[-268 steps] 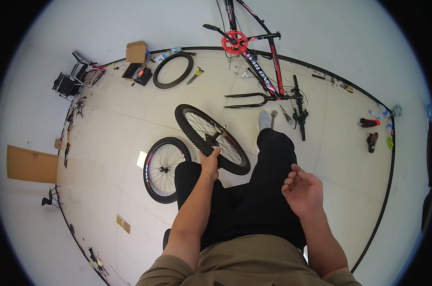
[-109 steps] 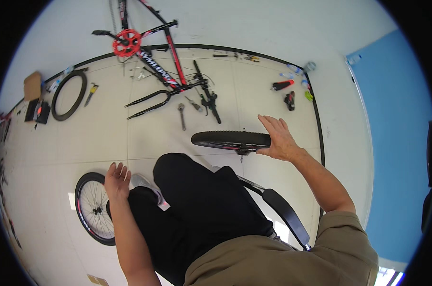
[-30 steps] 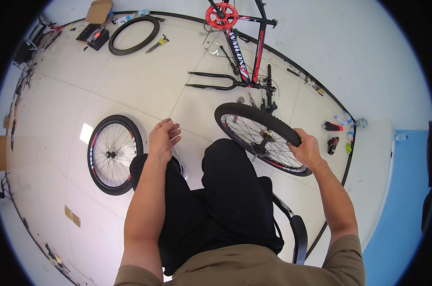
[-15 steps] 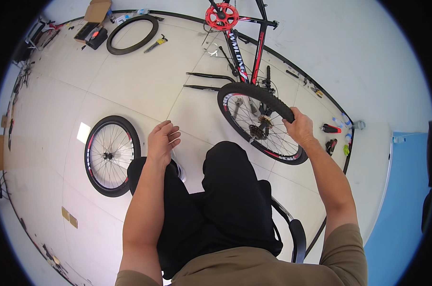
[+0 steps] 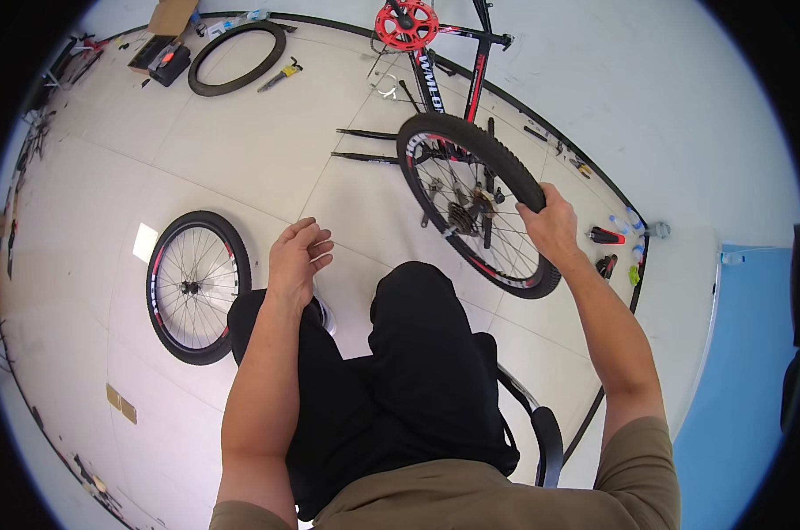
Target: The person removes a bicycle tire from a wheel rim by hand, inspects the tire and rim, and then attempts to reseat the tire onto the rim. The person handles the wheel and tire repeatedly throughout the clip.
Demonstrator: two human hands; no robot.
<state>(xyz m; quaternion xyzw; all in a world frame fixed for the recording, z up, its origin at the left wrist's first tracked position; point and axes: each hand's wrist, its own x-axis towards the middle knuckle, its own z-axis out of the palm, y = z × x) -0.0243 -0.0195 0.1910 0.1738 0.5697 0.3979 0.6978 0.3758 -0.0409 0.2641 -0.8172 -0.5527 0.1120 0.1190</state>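
My right hand [image 5: 552,227] is closed round the tyre of a bicycle wheel [image 5: 512,172], on its right side. The wheel stands tilted in front of my right knee, with its sprockets and spokes facing me. Behind it, partly hidden by the tyre, lies a black and red bicycle frame [image 5: 478,81] with a red chainring [image 5: 406,24]. My left hand [image 5: 300,258] hovers above my left knee, empty, its fingers apart and loosely bent. A second wheel [image 5: 159,305] with its tyre on lies on the floor left of my left leg.
A loose tyre [image 5: 274,64], a yellow-handled tool [image 5: 281,76] and a toolbox [image 5: 169,65] lie at the far left. Black fork legs [image 5: 365,160] rest ahead of me. Small tools and bottles line the right wall, near a red and black saddle-like piece [image 5: 606,236]. A chair armrest [image 5: 548,442] is beside me.
The held wheel has risen and tipped more upright, covering more of the bicycle frame. My left hand stays almost where it was. The whole view has shifted slightly.
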